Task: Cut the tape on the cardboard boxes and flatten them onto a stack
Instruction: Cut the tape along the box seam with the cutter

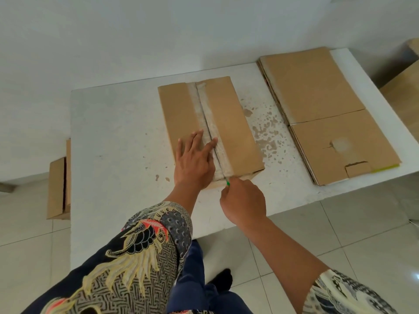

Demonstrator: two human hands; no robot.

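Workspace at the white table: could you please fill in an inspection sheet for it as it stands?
Surface: white table, stained with brown spots near the middle.
Job's things: taped box, seam slit along its length; flattened stack at the right.
Clutter: nothing seen.
Hands: left hand flat on the box; right hand gripping a green-tipped cutter at the near edge.
Cables: nothing seen.
Surroundings: tiled floor; another box beside the table.

Bright even daylight, soft faint shadows, wide-angle edge bending, slightly soft focus
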